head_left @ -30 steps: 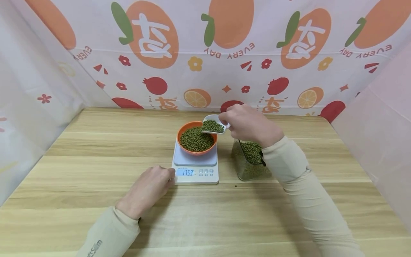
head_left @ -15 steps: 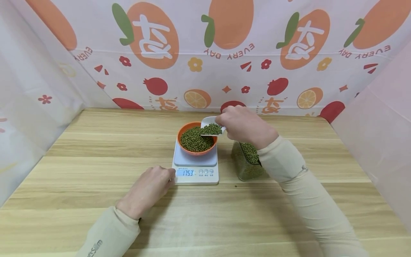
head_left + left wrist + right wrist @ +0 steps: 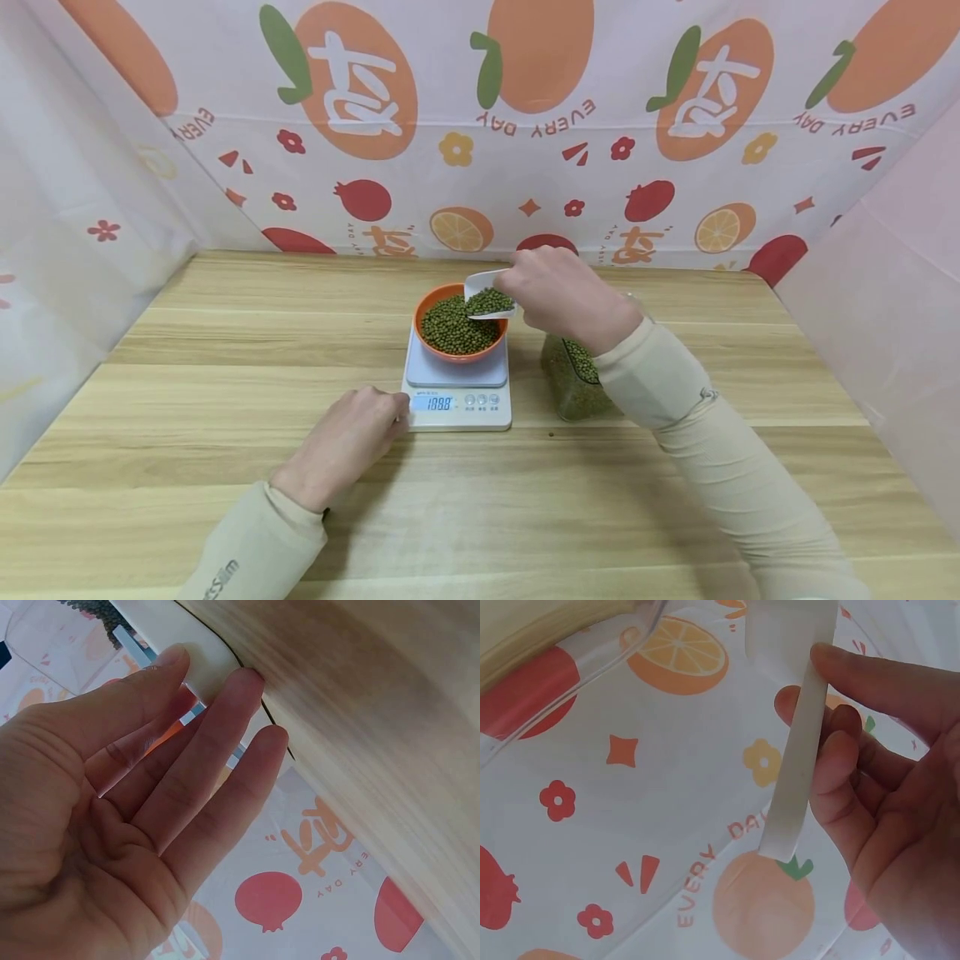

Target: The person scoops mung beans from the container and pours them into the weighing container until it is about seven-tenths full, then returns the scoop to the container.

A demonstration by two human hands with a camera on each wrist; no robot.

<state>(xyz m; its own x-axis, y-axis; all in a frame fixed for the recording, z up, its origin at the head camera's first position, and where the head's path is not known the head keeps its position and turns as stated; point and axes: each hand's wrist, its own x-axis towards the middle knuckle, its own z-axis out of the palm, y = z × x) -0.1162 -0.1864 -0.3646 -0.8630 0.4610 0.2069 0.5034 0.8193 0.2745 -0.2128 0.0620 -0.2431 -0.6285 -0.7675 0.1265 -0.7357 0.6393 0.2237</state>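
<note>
My right hand (image 3: 558, 287) pinches the handle (image 3: 795, 772) of a white scoop (image 3: 480, 283) and holds it low over the right rim of an orange bowl (image 3: 459, 359). Green mung beans (image 3: 491, 301) lie in the scoop. More mung beans (image 3: 453, 327) heap up in the bowl, which stands on a white kitchen scale (image 3: 495, 417) with a lit display. At the scale's front left corner, my left hand (image 3: 348, 442) grips the edge between thumb and fingers; the left wrist view shows its thumb (image 3: 142, 694) against the casing.
Right of the scale stands a clear container (image 3: 570, 396) of mung beans, partly hidden under my right forearm. One loose bean (image 3: 551, 434) lies on the wooden table (image 3: 480, 517). A fruit-print curtain (image 3: 525, 183) hangs behind the table.
My right hand has moved slightly left and down, bringing the scoop further over the bowl with its mouth lower. The display has changed from 175.3 to about 188.8. My left hand has stayed still.
</note>
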